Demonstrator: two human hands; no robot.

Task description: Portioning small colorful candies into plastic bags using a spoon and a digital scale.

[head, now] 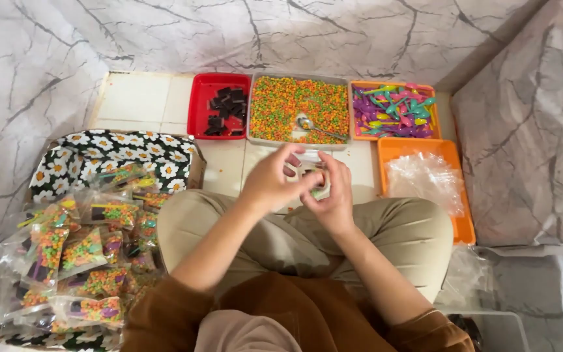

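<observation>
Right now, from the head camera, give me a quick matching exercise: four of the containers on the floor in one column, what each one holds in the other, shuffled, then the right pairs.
Containers:
1. red tray
2. grey tray
3. far orange tray
4. near orange tray

Contents:
A. clear plastic bags
B. dark chocolate pieces
C. small multicoloured candies with a metal spoon
D. coloured plastic spoons

Pairs: 1-B, 2-C, 3-D, 4-A
</observation>
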